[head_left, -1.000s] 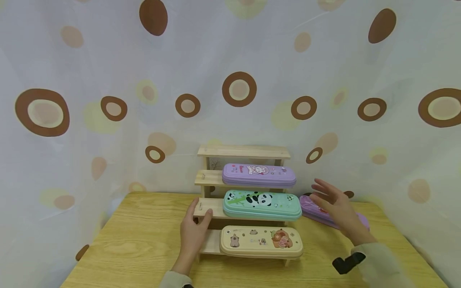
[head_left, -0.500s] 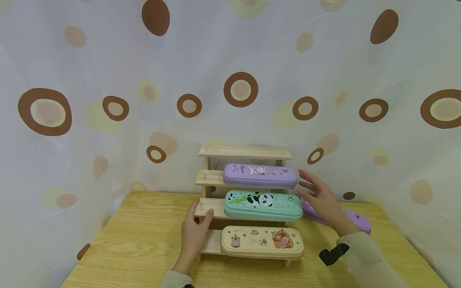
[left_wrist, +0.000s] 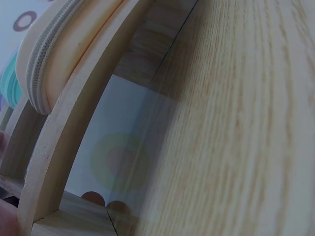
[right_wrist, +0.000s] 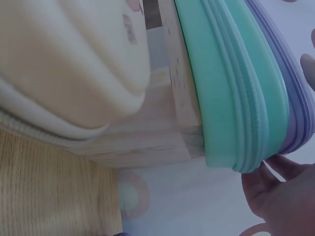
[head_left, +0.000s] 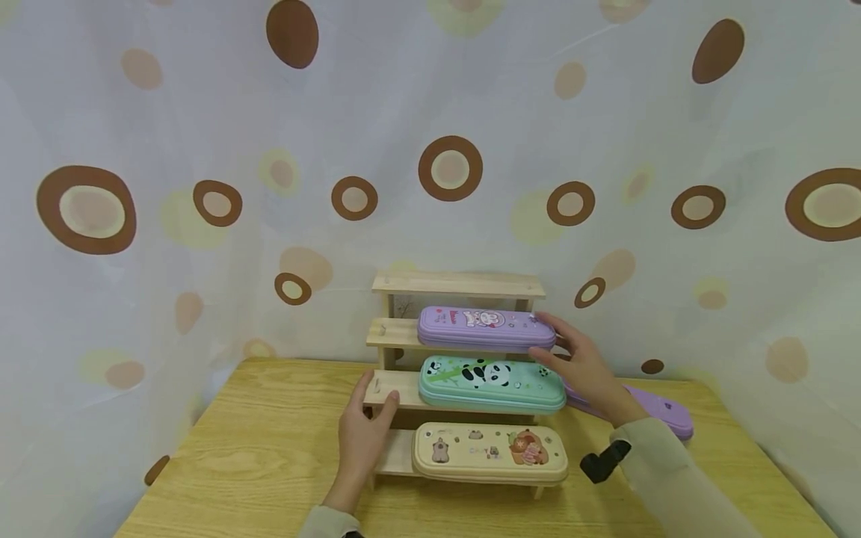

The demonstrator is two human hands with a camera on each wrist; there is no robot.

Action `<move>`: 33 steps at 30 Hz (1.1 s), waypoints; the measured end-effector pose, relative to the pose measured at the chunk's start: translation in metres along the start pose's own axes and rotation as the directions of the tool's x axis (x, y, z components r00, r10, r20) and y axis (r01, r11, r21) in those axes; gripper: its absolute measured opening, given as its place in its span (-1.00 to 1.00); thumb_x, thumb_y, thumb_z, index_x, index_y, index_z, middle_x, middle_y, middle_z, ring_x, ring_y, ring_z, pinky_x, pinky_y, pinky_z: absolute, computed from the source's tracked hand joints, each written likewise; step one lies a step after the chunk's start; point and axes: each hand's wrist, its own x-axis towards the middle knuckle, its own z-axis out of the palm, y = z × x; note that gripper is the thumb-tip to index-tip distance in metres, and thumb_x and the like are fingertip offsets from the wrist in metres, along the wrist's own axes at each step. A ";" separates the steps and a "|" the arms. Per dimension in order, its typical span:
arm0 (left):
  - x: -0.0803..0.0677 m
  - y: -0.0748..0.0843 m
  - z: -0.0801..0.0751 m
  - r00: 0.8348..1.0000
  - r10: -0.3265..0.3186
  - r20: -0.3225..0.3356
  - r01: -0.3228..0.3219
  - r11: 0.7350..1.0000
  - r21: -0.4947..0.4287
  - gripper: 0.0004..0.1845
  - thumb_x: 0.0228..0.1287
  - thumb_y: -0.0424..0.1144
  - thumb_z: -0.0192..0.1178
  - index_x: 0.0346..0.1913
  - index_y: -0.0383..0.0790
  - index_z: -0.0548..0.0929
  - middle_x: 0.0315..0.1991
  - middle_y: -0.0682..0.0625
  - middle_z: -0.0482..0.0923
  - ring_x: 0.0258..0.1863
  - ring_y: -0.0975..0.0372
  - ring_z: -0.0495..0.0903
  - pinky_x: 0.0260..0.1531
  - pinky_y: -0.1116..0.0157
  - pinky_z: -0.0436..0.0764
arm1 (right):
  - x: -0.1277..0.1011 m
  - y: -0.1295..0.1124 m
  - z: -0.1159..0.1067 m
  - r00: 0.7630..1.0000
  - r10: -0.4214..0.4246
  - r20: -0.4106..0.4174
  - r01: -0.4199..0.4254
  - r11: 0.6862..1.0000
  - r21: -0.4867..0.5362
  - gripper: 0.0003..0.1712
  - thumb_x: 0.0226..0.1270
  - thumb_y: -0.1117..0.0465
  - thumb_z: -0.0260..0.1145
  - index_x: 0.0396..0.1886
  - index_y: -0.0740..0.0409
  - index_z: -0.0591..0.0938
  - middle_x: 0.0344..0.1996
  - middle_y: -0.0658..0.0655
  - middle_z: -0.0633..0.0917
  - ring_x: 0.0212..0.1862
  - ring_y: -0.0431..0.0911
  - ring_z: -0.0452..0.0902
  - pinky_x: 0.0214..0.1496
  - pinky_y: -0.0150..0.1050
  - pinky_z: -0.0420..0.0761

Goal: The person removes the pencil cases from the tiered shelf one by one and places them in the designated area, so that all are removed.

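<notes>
A stepped wooden rack [head_left: 457, 284] bears three zip pencil cases. The left hand [head_left: 363, 433] grips the left end of the second tier from the bottom, thumb on top. At the right end of the lavender pencil case [head_left: 464, 326], on the third tier, the right hand [head_left: 585, 373] has its fingers over the far edge and its thumb at the front. Below that lies the mint panda pencil case [head_left: 464, 381]; its zipped end is close to the right thumb [right_wrist: 256, 189] in the right wrist view. The cream pencil case [head_left: 464, 452] lies on the lowest tier.
Another purple pencil case [head_left: 662, 411] lies on the table to the right, partly hidden by the right hand and forearm. The wood-grain table [head_left: 269, 426] runs back to a patterned curtain [head_left: 202, 112] behind the rack.
The right hand has moved left, from over the purple case on the table to the right end of the lavender case. The left hand stays on the rack.
</notes>
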 end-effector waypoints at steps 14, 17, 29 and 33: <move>0.002 0.000 -0.001 1.000 0.010 -0.013 -0.010 1.000 0.014 -0.31 0.11 0.18 0.17 0.31 0.11 0.27 0.24 0.04 0.29 0.20 0.17 0.28 0.11 0.19 0.34 | 0.005 0.003 0.008 0.997 0.067 -0.044 -0.069 0.996 -0.049 -0.18 0.11 -0.14 0.29 0.37 -0.23 0.19 0.31 0.06 0.21 0.20 0.10 0.23 0.07 0.07 0.37; 0.001 -0.001 0.000 1.000 0.011 -0.010 -0.011 1.000 0.013 -0.30 0.10 0.17 0.18 0.31 0.10 0.27 0.24 0.03 0.29 0.20 0.16 0.28 0.10 0.18 0.34 | 0.003 0.004 0.008 0.997 0.053 -0.055 -0.054 0.998 -0.026 -0.21 0.13 -0.09 0.30 0.36 -0.19 0.22 0.31 0.09 0.22 0.21 0.09 0.22 0.10 0.07 0.35; 0.002 -0.003 0.001 0.999 0.031 -0.015 -0.031 0.999 0.006 -0.30 0.12 0.15 0.18 0.31 0.05 0.27 0.24 -0.02 0.30 0.18 0.12 0.30 0.08 0.14 0.37 | -0.008 0.011 0.003 0.995 -0.012 -0.104 0.012 1.000 -0.002 -0.29 0.16 0.06 0.32 0.33 -0.16 0.30 0.26 0.13 0.28 0.11 0.05 0.35 -0.11 -0.34 0.51; 0.002 -0.003 0.001 0.999 0.030 -0.014 -0.030 1.000 0.010 -0.30 0.12 0.16 0.18 0.31 0.05 0.27 0.24 -0.02 0.30 0.18 0.13 0.31 0.08 0.15 0.37 | -0.014 0.011 0.000 0.995 0.000 -0.104 0.002 1.000 0.011 -0.28 0.17 0.07 0.32 0.33 -0.17 0.29 0.25 0.14 0.30 0.08 0.06 0.38 -0.13 -0.36 0.52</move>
